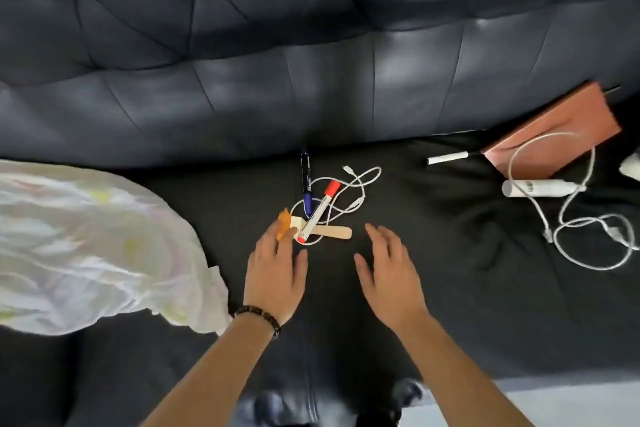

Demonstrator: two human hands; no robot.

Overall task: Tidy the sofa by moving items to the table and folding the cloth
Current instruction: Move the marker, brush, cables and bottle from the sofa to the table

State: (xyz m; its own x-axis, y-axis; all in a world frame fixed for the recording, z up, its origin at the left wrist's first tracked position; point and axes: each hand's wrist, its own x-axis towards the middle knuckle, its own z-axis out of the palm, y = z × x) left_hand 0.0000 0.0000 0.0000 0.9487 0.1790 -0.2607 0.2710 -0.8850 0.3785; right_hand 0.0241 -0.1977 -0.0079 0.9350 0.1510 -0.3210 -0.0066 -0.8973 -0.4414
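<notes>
Two bare forearms reach up from the bottom edge toward a dark sofa seat (450, 288). At far left, a crumpled white cloth (86, 246) with faint yellow and pink marks lies heaped on the seat, its corner close to the left wrist, which wears a dark beaded bracelet (259, 314).

The left hand (273, 274) is palm down, its fingers straight and slightly spread, gripping nothing. Its fingertips meet a small orange piece (284, 224); the blur hides whether they actually touch it.

Just right of that piece is a small pile at the seat's middle. A flat wooden stick (332, 232) lies crosswise, and a white marker with a red cap (317, 213) leans over it. A dark blue marker (306, 184) points toward the backrest, and a tangled white cable (349, 191) loops around and under them.

The right hand (388, 270) hovers near the pile's right side, palm down, fingers wide and relaxed, holding nothing.

Further right, well apart, a slim white pen (446, 158) lies near the backrest. Beside it, a pink notebook (554, 128) rests tilted against the tufted black leather backrest (311, 45). Below the notebook lies a white cylinder-shaped device (536, 188). A second white cord (588, 236) curls over the notebook and coils on the seat at far right.
</notes>
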